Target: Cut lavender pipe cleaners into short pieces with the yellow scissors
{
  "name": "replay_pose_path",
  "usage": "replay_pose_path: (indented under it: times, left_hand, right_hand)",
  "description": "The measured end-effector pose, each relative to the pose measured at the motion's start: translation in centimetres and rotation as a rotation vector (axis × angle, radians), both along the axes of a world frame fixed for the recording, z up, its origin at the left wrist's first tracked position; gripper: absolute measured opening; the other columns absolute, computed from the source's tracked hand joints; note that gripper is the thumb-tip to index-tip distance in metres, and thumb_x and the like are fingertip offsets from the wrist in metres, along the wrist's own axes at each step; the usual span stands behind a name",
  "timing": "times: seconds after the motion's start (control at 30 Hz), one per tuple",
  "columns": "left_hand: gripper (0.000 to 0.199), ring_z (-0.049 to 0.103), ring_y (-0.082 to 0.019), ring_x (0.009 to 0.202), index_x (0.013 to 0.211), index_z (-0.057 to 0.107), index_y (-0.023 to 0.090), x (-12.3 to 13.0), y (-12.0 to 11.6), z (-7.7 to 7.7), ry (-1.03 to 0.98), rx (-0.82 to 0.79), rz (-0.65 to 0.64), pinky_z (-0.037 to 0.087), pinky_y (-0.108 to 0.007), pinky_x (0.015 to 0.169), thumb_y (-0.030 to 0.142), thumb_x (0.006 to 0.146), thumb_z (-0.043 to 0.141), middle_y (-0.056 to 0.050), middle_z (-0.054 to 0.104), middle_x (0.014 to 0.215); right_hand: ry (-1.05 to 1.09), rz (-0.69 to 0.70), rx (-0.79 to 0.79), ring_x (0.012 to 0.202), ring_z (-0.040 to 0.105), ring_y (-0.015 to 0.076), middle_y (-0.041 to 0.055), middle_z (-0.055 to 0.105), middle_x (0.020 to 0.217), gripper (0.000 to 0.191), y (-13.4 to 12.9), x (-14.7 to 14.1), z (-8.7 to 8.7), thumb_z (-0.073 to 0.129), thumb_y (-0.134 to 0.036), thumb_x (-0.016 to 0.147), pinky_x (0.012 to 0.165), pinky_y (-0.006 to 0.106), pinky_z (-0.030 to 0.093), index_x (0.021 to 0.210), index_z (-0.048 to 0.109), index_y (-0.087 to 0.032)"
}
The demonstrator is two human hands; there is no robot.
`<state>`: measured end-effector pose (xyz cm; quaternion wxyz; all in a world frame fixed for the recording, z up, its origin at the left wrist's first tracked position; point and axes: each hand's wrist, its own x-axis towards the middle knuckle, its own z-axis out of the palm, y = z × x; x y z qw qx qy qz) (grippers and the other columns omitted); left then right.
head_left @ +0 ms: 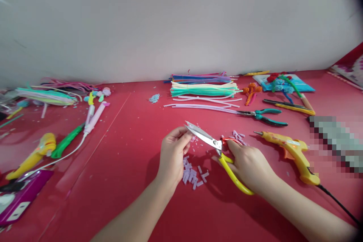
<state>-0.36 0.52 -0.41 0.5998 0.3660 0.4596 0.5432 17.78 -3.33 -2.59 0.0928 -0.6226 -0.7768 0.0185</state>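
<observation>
My right hand (249,160) is wrapped round the handles of a pair of scissors (205,138), one red and one yellow. The steel blades point left and up, slightly parted at the tips. At those tips my left hand (176,149) is closed in a pinch; whatever lies between its fingers is too small to make out. Short cut pieces of lilac pipe cleaner (190,176) lie in a loose pile below, between both hands. More lilac snippets (238,136) rest just beyond my right hand, and fine fluff is scattered under the blades.
Bundled pipe cleaners (204,90) lie along the wall, with green-handled pliers (263,115) in front. To the right sits a yellow glue gun (292,151) with a cord. At left are another yellow tool (42,151), a green-handled tool (68,141) and a purple box (31,196).
</observation>
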Motion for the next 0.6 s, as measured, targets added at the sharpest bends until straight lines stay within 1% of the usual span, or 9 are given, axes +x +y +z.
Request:
replay_pose_path:
  times: [0.33, 0.6]
  left_hand:
    - [0.011, 0.033, -0.004, 0.045, 0.072, 0.057, 0.014, -0.06, -0.06, -0.2, 0.005, 0.047, -0.023, 0.022, -0.017, 0.041, 0.022, 0.065, 0.059, 0.004, 0.04, 0.052]
    - [0.01, 0.032, -0.004, 0.046, 0.072, 0.057, 0.014, -0.11, -0.03, -0.15, 0.026, 0.068, -0.029, 0.021, -0.018, 0.041, 0.024, 0.068, 0.057, 0.004, 0.039, 0.052]
  right_hand:
    - [-0.034, -0.003, 0.0, 0.039, 0.044, 0.0115, -0.0013, 0.047, 0.045, 0.03, 0.01, 0.1, 0.01, 0.034, -0.048, 0.075, 0.042, 0.022, 0.016, 0.07, 0.041, -0.019]
    - [-0.025, -0.019, -0.015, 0.038, 0.042, 0.0108, -0.0019, 0.047, 0.044, 0.036, -0.09, 0.2, 0.06, 0.034, -0.055, 0.073, 0.041, 0.022, 0.015, 0.067, 0.04, -0.02]
